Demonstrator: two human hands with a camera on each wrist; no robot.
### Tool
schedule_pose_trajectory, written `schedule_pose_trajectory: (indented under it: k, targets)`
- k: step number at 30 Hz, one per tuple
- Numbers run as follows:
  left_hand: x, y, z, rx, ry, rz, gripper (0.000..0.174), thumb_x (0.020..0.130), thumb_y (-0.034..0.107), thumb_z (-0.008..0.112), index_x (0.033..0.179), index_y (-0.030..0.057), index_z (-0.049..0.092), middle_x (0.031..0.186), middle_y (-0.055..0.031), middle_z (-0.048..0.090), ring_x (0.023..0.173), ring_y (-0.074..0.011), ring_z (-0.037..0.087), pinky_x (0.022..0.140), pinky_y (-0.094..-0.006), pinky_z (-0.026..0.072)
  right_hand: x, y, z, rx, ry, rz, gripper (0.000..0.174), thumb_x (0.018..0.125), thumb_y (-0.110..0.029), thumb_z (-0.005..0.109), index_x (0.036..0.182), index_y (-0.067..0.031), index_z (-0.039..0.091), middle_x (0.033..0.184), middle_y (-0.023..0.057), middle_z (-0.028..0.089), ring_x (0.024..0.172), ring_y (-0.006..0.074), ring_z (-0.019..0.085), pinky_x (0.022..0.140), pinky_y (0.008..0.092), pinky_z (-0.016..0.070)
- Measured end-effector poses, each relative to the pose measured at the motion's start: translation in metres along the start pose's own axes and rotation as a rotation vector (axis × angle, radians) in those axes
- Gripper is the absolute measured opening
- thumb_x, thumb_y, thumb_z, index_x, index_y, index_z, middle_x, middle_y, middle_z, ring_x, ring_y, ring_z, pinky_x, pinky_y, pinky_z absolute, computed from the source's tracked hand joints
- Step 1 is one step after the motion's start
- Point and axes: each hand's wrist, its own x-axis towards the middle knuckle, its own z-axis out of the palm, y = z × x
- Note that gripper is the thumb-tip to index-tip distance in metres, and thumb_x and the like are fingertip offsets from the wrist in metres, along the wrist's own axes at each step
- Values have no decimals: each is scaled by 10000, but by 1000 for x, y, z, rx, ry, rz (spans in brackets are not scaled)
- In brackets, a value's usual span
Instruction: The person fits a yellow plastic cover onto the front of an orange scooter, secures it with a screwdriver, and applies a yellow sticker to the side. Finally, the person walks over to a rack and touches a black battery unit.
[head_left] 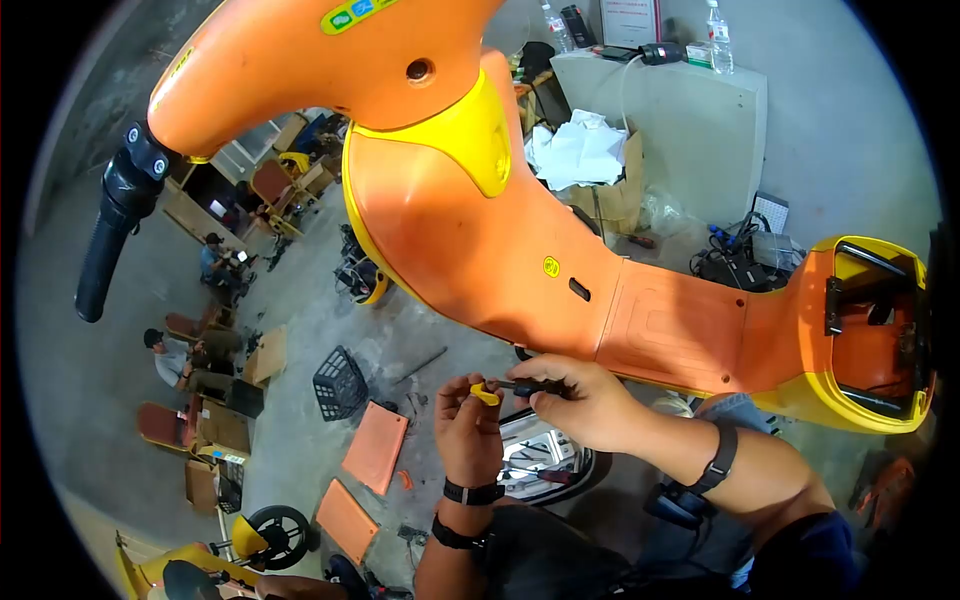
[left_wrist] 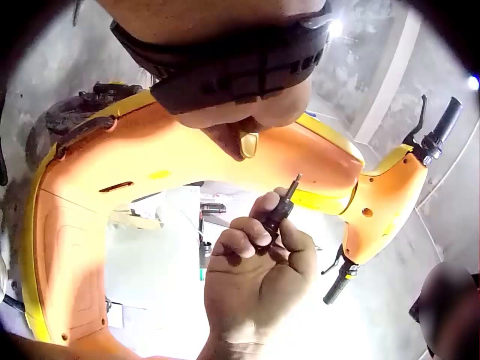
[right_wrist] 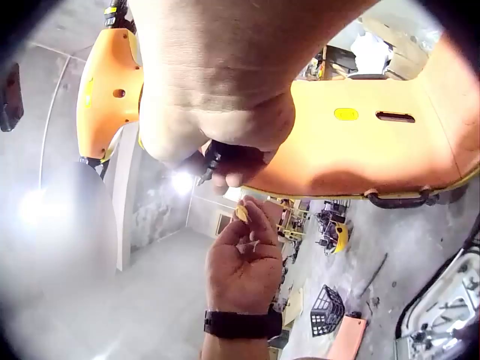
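In the head view the left hand (head_left: 468, 440) pinches a small yellow piece (head_left: 485, 395) between thumb and fingers. The right hand (head_left: 585, 400) grips a black screwdriver-like tool (head_left: 528, 388), its tip pointing at the yellow piece. The left wrist view shows the tool's short metal tip (left_wrist: 295, 182) rising from the right hand's curled fingers (left_wrist: 241, 238); the yellow piece (left_wrist: 248, 144) pokes out beneath the left hand. From the right wrist, the yellow piece (right_wrist: 241, 213) is seen at the left fingertips, apart from the dark tool (right_wrist: 212, 159). Both hands are beside the orange scooter body (head_left: 450, 230).
An open tray of tools (head_left: 540, 450) lies below the hands. Two orange panels (head_left: 375, 447) and a black basket (head_left: 340, 383) are on the floor to the left. Seated people (head_left: 172, 358) are further left, and a white cabinet (head_left: 690, 130) stands behind the scooter.
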Motion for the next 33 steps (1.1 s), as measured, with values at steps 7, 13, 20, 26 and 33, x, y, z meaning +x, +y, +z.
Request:
schedule_pose_trajectory:
  k: [7,13,20,26,33]
  targets:
    - [-2,-7,5,-109,-19,-217,193,925,-32,479,1066,64,570,1127,-80,600,987,-229,635,860,-322,563,6,2,-7,-9,132,69,277,900,-68,622,1148,54,602,1024,115,667,882,124,623,800,278,507]
    - [-10,-3,17,-79,-130,-255,167,962,14,494,1069,103,587,1302,-87,579,1124,-231,610,829,-318,561,25,21,-17,116,127,213,212,884,-185,689,951,16,679,854,86,689,845,154,645,782,304,512]
    - [-7,2,1,75,-184,-163,164,971,77,582,1119,116,638,1315,-82,591,1013,-180,629,730,-259,507,27,25,-13,-27,16,25,284,919,-179,684,1114,22,640,1011,95,698,950,156,649,854,303,509]
    - [-17,11,17,151,-123,-139,147,965,75,586,1102,108,629,1226,-72,626,878,-142,634,609,-219,474,30,19,-15,-53,-17,-48,336,899,-162,688,1171,25,628,1087,130,699,1022,192,661,906,315,507]
    - [-17,14,1,-53,-224,-259,188,996,145,565,1183,120,559,1092,-70,626,860,-141,621,581,-192,475,33,14,-25,-150,-122,-94,361,848,-186,721,1137,18,646,1097,141,697,1032,223,661,908,335,503]
